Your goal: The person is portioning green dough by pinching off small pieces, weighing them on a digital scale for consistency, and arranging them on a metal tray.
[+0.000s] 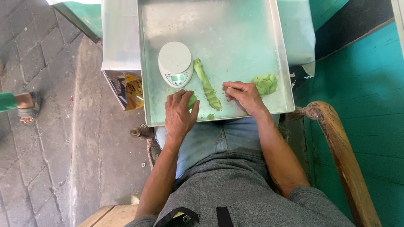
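Both bare forearms are reaching forward from the seated body, elbows bent and tucked near the waist. The left hand (180, 112) is lying palm down, fingers spread and curling slightly at the tips, the grip loose. The right hand (243, 97) is angling inward, knuckles up, fingers bending and bunching together, fingertips pressing down. The hands are sitting apart, wrists roughly level.

I count one metal tray (252, 50) on my lap, and one round white kitchen scale (175, 63) on it. There are three pieces of green dough: one long roll (206, 84), one lumpy clump (265, 83), and one small ball (192, 101) under my left hand (180, 114). My two hands are both on the tray, the right hand (244, 97) included.
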